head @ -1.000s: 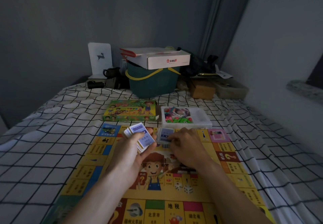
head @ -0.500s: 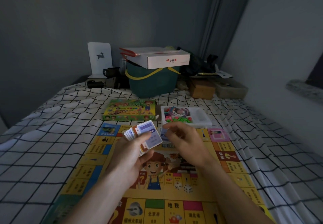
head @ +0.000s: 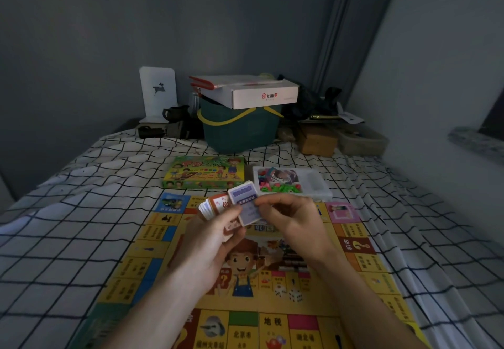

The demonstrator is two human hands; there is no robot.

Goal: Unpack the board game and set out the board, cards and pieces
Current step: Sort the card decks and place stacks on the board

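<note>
A dim home bedroom: a bed under a black-and-white checked sheet (head: 81, 226), household clutter (a green basket (head: 240, 127), cardboard boxes (head: 316, 141)) against the grey wall.

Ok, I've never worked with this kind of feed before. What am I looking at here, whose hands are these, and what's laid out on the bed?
There is no machine: a person wears a camera on the head, looking forward and down at their own bare hands. The left hand holds a fanned stack of cards. The right hand pinches one card at the top of that stack. Under them the game board lies open on a checked sheet. Two dice sit on the board. Beyond it lie the green game box and a clear tray of coloured pieces.
</note>
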